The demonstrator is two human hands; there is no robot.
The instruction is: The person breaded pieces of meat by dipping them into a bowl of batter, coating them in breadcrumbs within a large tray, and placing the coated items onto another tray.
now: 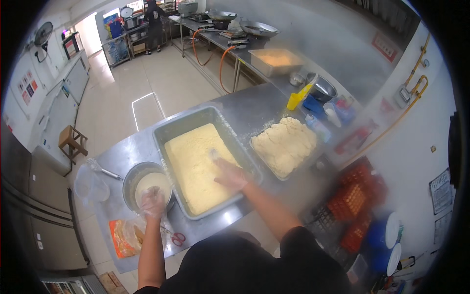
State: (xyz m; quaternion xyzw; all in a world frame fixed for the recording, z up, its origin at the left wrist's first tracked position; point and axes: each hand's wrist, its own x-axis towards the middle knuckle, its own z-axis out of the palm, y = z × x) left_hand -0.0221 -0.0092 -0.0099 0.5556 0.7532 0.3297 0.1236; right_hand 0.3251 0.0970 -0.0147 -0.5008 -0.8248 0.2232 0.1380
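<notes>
A large grey rectangular tub [160,137] stands on the steel table, its floor spread with a pale yellow, crumbly mass [194,161]. Over this mass reaches my right hand [232,175] in a thin transparent glove, thumb apart from the fingers, fingertips at its surface. My left hand [153,203], also gloved, is at the near side of a round metal bowl [129,183] holding an off-white powder or batter [150,182]. Its fingers are bent and point into the bowl; whether they hold anything is hidden. Right of the tub, a tray carries a lumpy, pale dough-like mass [284,147].
A whisk [106,172] and transparent plastic jugs [91,185] lie left of the bowl. Red-handled scissors [178,239] and an orange package [125,239] sit near my left forearm. Red crates [349,202] stand at right. A person [154,22] stands far back.
</notes>
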